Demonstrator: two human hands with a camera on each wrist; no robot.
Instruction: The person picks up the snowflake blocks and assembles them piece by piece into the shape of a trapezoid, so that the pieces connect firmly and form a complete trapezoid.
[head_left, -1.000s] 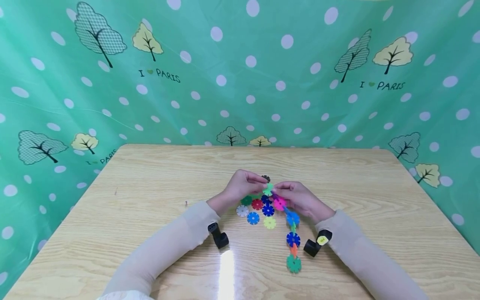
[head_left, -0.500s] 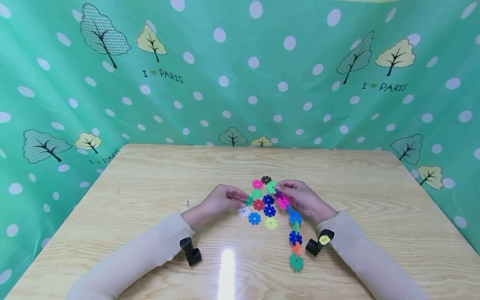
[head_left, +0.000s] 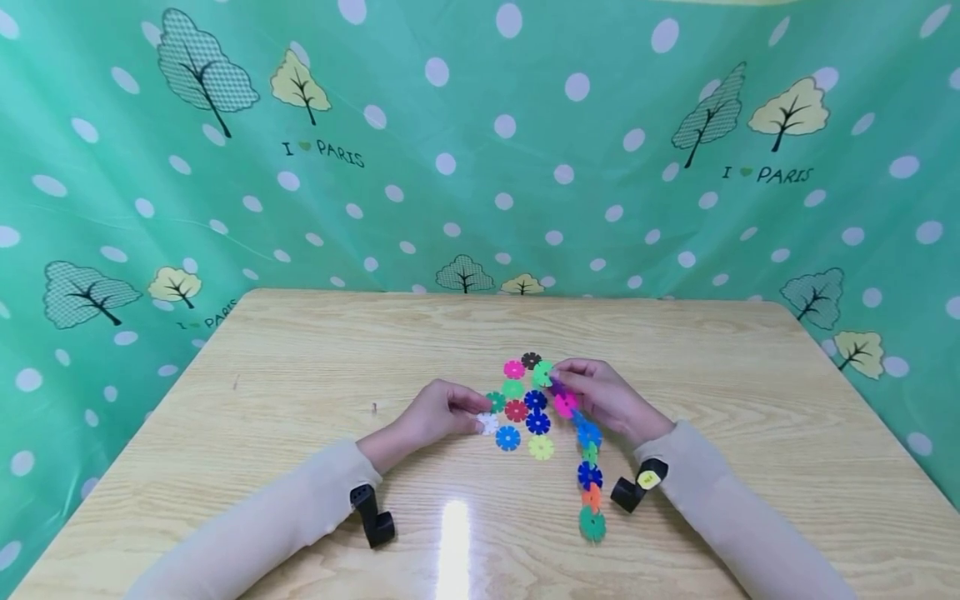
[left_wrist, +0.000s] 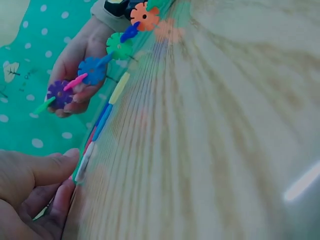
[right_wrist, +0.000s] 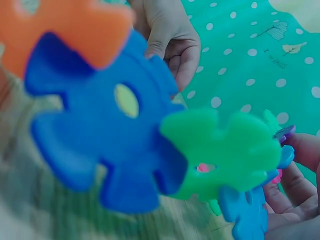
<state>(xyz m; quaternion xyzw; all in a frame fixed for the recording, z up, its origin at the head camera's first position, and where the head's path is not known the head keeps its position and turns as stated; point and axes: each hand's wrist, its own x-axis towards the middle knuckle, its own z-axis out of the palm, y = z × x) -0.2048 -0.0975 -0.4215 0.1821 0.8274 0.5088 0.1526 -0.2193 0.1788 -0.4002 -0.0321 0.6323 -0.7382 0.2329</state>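
My right hand (head_left: 603, 400) pinches the upper end of a chain of interlocking plastic snowflake discs (head_left: 589, 435), near a purple disc (left_wrist: 60, 95) and a light green disc (head_left: 543, 374). The chain hangs toward the front through pink, blue, green and orange discs to a green disc (head_left: 592, 524). My left hand (head_left: 442, 412) is low at the left of the loose discs, thumb and fingertips right at the edge of a white snowflake disc (head_left: 488, 423). That white disc lies flat on the table, beside a dark green disc (head_left: 496, 402).
Several loose discs lie between the hands, among them red (head_left: 516, 411), light blue (head_left: 507, 438), yellow (head_left: 542, 447) and black (head_left: 531, 361). The wooden table (head_left: 300, 350) ends at a green dotted cloth (head_left: 405, 125). A tiny bit (head_left: 374, 408) lies left.
My left hand has come away from the upper middle, gone to the dark green disc, then down to the white disc. The right hand keeps holding the chain, nearly still.
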